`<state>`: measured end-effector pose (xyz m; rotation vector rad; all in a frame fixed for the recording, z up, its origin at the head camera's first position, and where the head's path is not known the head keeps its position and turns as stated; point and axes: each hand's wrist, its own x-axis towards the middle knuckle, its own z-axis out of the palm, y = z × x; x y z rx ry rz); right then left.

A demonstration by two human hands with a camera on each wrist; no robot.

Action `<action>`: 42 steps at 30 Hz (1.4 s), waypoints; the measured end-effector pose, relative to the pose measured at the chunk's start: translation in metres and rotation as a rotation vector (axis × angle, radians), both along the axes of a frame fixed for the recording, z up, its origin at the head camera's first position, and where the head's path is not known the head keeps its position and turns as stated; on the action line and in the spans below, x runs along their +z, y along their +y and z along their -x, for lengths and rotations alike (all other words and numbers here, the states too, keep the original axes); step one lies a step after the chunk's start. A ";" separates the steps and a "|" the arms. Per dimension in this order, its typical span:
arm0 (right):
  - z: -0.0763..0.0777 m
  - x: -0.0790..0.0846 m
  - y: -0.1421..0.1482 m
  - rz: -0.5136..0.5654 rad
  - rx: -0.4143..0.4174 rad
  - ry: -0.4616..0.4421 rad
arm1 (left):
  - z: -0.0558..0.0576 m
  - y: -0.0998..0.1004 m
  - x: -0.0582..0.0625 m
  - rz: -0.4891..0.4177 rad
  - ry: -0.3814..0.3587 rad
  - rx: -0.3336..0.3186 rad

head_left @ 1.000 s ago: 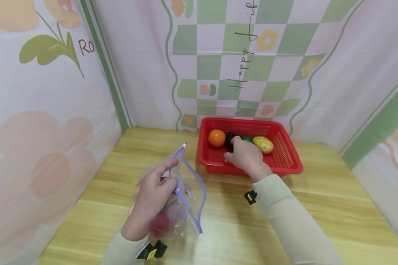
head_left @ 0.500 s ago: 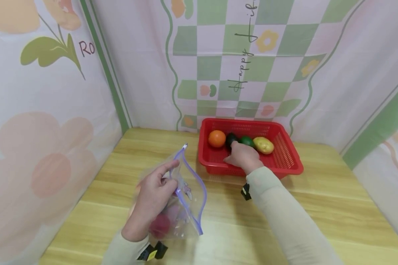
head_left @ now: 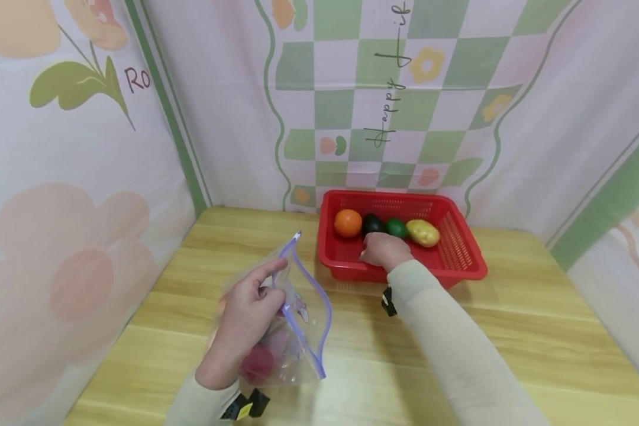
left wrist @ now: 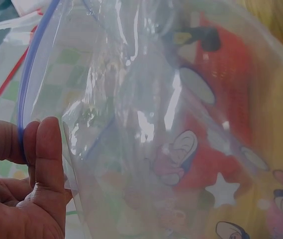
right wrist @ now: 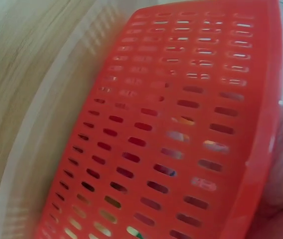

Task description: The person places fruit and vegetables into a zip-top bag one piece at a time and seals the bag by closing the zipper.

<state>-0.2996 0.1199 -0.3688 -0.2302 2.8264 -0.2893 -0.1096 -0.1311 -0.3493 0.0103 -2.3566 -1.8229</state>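
My left hand [head_left: 250, 310] pinches the zip edge of a clear zip-lock bag [head_left: 311, 325] with purple seams, its mouth gaping to the right. Inside the bag lies a dark-pink round thing [head_left: 258, 362]; the plastic blurs other contents. My right hand [head_left: 386, 249] reaches over the near rim of a red plastic basket [head_left: 458, 269], fingers curled downward; whether anything is between them is hidden. Beyond that hand, in the basket, sit an orange [head_left: 348, 223], a dark oval fruit [head_left: 373, 223], a green round one [head_left: 396, 227] and a yellow potato [head_left: 423, 233].
Both the bag and basket rest on a wood-grain table [head_left: 373, 378]. A patterned curtain [head_left: 335, 106] hangs close behind the basket, with another cloth [head_left: 85, 195] on the left. Slotted basket wall [right wrist: 171, 109] fills most of the right wrist view.
My right hand has drawn back toward the basket's near rim and its fingers have curled in, uncovering more of the dark and green fruits. The left hand and bag stay put.
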 end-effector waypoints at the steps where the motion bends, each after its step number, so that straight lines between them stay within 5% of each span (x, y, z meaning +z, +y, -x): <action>1: 0.001 0.000 0.000 -0.007 0.004 -0.010 | 0.000 0.000 0.001 0.000 -0.005 0.002; 16: 0.011 -0.008 0.000 -0.049 0.100 -0.053 | -0.012 0.008 0.026 -0.012 -0.027 -0.006; 23: 0.010 -0.010 0.004 0.039 0.044 -0.075 | -0.008 0.005 0.016 -0.018 -0.027 -0.001; 29: 0.009 -0.009 0.005 0.107 0.029 0.016 | -0.002 0.000 0.001 -0.030 -0.008 -0.010; 34: 0.004 0.001 0.004 0.242 0.026 0.079 | -0.002 -0.002 0.000 -0.031 0.005 -0.014; 42: -0.009 0.017 0.005 0.440 -0.024 0.053 | -0.002 -0.003 0.001 -0.015 -0.010 0.005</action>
